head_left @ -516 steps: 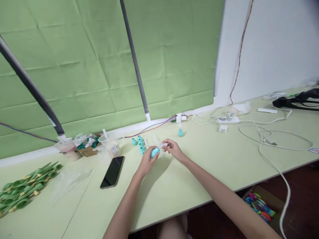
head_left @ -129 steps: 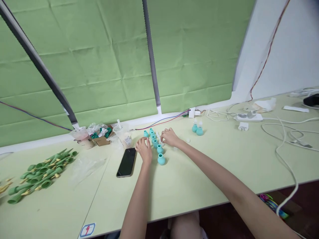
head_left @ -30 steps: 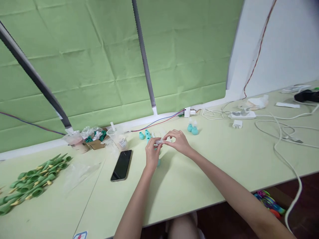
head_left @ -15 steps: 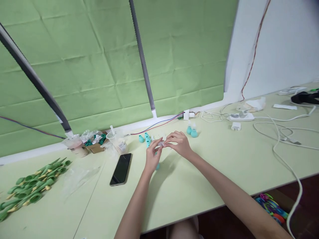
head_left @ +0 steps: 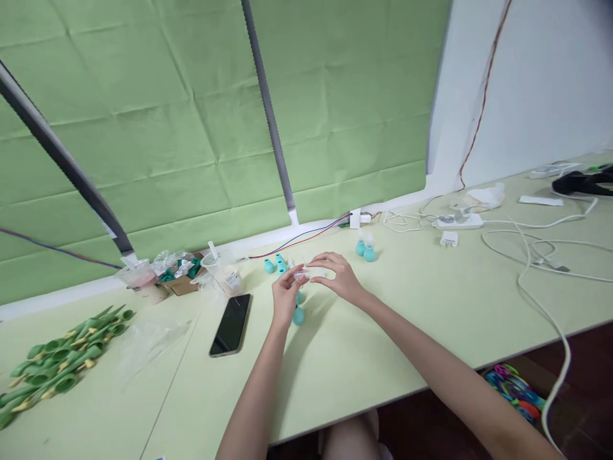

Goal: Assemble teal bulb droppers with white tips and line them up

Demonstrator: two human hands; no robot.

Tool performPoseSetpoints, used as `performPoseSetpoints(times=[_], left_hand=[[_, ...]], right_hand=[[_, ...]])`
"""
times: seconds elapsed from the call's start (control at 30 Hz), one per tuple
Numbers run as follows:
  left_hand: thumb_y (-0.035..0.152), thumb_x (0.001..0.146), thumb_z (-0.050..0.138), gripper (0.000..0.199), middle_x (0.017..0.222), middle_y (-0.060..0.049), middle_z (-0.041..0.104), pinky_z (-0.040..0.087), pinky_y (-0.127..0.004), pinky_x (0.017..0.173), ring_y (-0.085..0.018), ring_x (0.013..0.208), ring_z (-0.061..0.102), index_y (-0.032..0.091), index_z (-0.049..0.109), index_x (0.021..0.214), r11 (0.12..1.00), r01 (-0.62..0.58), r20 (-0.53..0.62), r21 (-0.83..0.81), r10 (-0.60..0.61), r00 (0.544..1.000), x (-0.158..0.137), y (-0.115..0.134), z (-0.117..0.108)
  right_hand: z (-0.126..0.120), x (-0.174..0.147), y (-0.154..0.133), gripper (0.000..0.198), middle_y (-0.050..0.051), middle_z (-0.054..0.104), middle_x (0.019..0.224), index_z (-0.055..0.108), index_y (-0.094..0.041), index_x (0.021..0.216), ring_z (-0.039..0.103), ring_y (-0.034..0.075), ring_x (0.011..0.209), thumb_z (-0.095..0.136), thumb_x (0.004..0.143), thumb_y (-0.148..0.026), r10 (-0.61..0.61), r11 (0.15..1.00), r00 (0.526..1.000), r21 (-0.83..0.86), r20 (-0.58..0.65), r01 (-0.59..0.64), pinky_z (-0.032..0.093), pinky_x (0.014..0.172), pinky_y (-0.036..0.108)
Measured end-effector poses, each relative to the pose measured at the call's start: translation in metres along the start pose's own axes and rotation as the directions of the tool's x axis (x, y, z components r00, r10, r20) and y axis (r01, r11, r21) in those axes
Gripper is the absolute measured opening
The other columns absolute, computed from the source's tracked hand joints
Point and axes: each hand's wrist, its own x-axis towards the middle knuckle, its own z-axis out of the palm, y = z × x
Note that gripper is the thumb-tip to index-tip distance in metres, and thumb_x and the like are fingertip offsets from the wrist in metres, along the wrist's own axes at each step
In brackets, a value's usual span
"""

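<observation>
Over the middle of the table, my left hand [head_left: 286, 295] pinches a small clear plastic piece [head_left: 301, 275] between thumb and fingers. My right hand [head_left: 339, 276] is closed around the piece's other end, its thumb and forefinger a little apart across it; the exact shape is too small to make out. Below my left hand stands a turquoise bulb-shaped piece [head_left: 298, 315], with another partly hidden behind the fingers. Several open-topped turquoise pieces [head_left: 269, 266] stand just beyond my left hand. Past my right hand are two turquoise pieces [head_left: 369, 253] with clear tops.
A black phone [head_left: 230, 324] lies left of my left hand. Farther left are a pile of green horn-shaped pieces [head_left: 67, 358], a plastic bag [head_left: 151, 338], two drink cups [head_left: 227, 275] and a small cardboard box [head_left: 182, 284]. White cables and a power strip [head_left: 458, 221] lie right.
My hands have shifted slightly left and their fingertips have moved a little apart, showing more of the clear piece. The turquoise bulb below my left hand shows more fully.
</observation>
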Motion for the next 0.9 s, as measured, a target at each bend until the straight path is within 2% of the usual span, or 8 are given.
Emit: performPoseSetpoints(times=[0.1, 0.23, 0.37, 0.5, 0.6, 0.7, 0.9], left_hand=[[0.031, 0.066, 0.068, 0.028, 0.087, -0.006, 0.068, 0.049, -0.028, 0.073, -0.016, 0.078, 0.062, 0.015, 0.065, 0.090, 1.000, 0.001, 0.006, -0.011, -0.001, 1.000, 0.000, -0.003, 0.000], [0.031, 0.065, 0.069, 0.026, 0.082, -0.005, 0.067, 0.048, -0.027, 0.070, -0.015, 0.075, 0.061, 0.015, 0.064, 0.085, 1.000, -0.015, 0.011, -0.008, 0.015, 1.000, 0.000, -0.005, 0.002], [0.034, 0.066, 0.069, 0.029, 0.082, -0.005, 0.067, 0.048, -0.026, 0.069, -0.015, 0.077, 0.061, 0.015, 0.063, 0.088, 0.999, -0.025, -0.004, 0.032, 0.025, 1.000, 0.000, -0.003, 0.003], [0.045, 0.075, 0.057, 0.038, 0.088, -0.007, 0.067, 0.048, -0.028, 0.073, -0.016, 0.078, 0.060, 0.015, 0.063, 0.098, 1.000, -0.003, 0.125, 0.029, -0.001, 0.992, 0.001, 0.001, -0.001], [0.047, 0.079, 0.051, 0.040, 0.073, -0.005, 0.065, 0.046, -0.027, 0.068, -0.014, 0.067, 0.058, 0.014, 0.065, 0.096, 0.994, 0.005, 0.204, 0.107, -0.027, 0.979, 0.002, 0.004, -0.004], [0.044, 0.077, 0.053, 0.036, 0.062, -0.002, 0.061, 0.044, -0.024, 0.061, -0.012, 0.059, 0.053, 0.014, 0.066, 0.094, 0.980, -0.015, 0.206, 0.199, -0.027, 0.978, 0.002, 0.008, -0.004], [0.040, 0.072, 0.061, 0.028, 0.056, -0.001, 0.061, 0.043, -0.022, 0.054, -0.010, 0.051, 0.052, 0.014, 0.067, 0.078, 0.967, -0.020, 0.194, 0.255, -0.031, 0.980, -0.001, 0.014, -0.003]], right_hand=[[0.007, -0.004, 0.002, 0.024, 0.000, 0.066, 0.095, 0.065, -0.028, 0.099, 0.058, 0.016, 0.091, 0.064, 0.075, -0.033, 0.015, 0.998, 1.000, 0.063, 0.001, -0.015, 0.039, 0.080, 0.030], [0.015, -0.010, 0.001, 0.017, -0.001, 0.068, 0.082, 0.067, -0.029, 0.094, 0.060, 0.014, 0.078, 0.061, 0.079, -0.028, 0.020, 0.998, 0.998, 0.057, -0.061, -0.017, 0.039, 0.075, 0.029], [0.015, -0.010, -0.002, 0.022, -0.001, 0.068, 0.080, 0.066, -0.029, 0.098, 0.060, 0.014, 0.074, 0.064, 0.076, -0.029, 0.071, 0.994, 0.990, 0.092, -0.123, -0.059, 0.041, 0.076, 0.030], [0.010, -0.006, -0.004, 0.019, -0.001, 0.068, 0.078, 0.068, -0.027, 0.090, 0.059, 0.015, 0.071, 0.067, 0.072, -0.032, 0.109, 0.982, 0.986, 0.169, -0.128, -0.087, 0.044, 0.074, 0.030], [0.007, -0.004, -0.004, 0.014, 0.000, 0.068, 0.076, 0.070, -0.025, 0.084, 0.058, 0.015, 0.071, 0.067, 0.072, -0.032, 0.123, 0.976, 0.986, 0.193, -0.110, -0.100, 0.045, 0.071, 0.030], [0.006, -0.004, -0.003, 0.013, 0.001, 0.069, 0.078, 0.071, -0.025, 0.082, 0.059, 0.016, 0.073, 0.067, 0.072, -0.033, 0.133, 0.974, 0.986, 0.199, -0.099, -0.111, 0.045, 0.070, 0.030], [0.007, -0.006, -0.001, 0.013, 0.002, 0.069, 0.076, 0.071, -0.025, 0.083, 0.059, 0.016, 0.073, 0.067, 0.072, -0.030, 0.098, 0.975, 0.991, 0.210, -0.088, -0.078, 0.046, 0.071, 0.030]])
